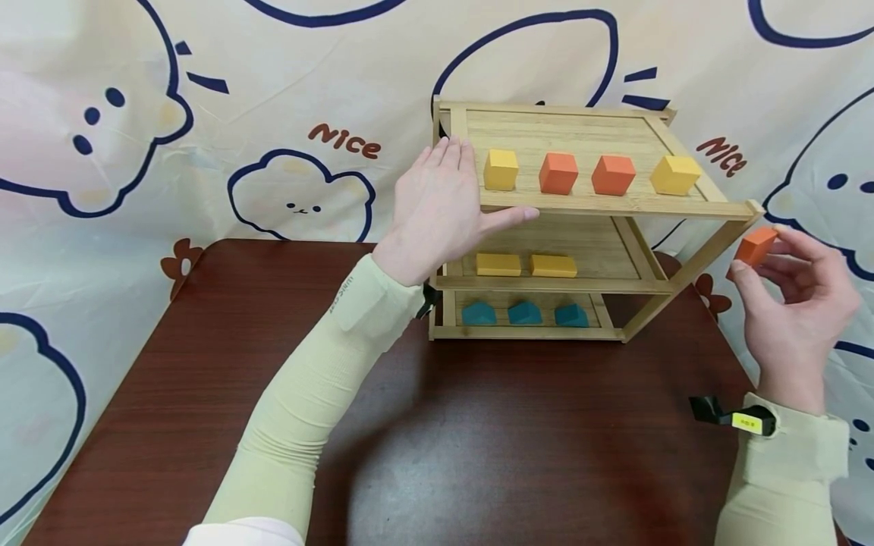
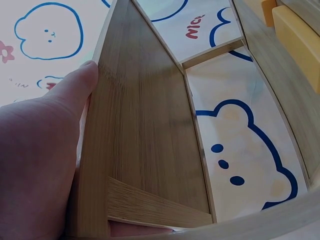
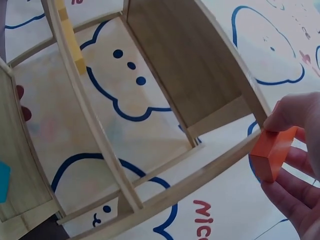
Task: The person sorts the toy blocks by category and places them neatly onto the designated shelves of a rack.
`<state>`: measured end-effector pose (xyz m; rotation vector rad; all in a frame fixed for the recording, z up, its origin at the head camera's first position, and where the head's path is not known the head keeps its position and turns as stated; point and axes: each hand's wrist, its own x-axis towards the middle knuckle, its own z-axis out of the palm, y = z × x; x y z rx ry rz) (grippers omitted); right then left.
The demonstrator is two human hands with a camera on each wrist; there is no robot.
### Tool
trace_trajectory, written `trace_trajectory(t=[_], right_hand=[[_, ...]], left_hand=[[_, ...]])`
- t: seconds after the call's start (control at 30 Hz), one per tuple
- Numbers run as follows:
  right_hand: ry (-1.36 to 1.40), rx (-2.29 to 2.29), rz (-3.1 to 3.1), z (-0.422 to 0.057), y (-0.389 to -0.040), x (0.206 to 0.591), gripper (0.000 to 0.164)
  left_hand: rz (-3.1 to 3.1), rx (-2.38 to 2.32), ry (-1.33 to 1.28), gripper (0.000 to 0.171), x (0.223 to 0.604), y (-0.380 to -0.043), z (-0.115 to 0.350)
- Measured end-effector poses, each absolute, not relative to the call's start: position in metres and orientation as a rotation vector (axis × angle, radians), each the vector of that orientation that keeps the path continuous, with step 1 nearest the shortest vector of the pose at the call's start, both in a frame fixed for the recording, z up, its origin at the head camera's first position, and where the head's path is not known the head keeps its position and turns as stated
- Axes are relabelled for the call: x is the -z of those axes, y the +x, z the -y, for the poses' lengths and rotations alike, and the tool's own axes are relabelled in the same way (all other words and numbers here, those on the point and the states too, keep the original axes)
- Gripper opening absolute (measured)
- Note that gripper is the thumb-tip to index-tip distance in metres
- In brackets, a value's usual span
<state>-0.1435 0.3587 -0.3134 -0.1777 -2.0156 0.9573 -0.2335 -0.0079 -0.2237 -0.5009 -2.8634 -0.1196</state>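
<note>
A three-tier wooden shelf rack stands on the dark table. My left hand lies flat with straight fingers at the left end of its top board, thumb stretched along the front edge. Off the rack's right side, my right hand pinches an orange block between thumb and fingers; the right wrist view shows this orange block close by the rack's corner. Along the top board stand a yellow block, two orange blocks, one beside the other, and another yellow block.
The middle tier carries two flat yellow blocks, one left and one right. Several blue blocks sit on the bottom tier. A patterned cloth hangs behind the brown table.
</note>
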Motion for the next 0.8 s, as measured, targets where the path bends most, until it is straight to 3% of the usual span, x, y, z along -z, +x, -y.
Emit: trace_trajectory(t=[0.33, 0.8], right_hand=[[0.067, -1.064, 1.925, -0.35, -0.139, 0.304, 0.047], [0.188, -1.106, 1.959, -0.319, -0.127, 0.286, 0.044]], left_hand=[[2.85, 0.134, -0.5, 0.129, 0.224, -0.233, 0.008], [2.854, 0.135, -0.5, 0.129, 0.224, -0.232, 0.008]])
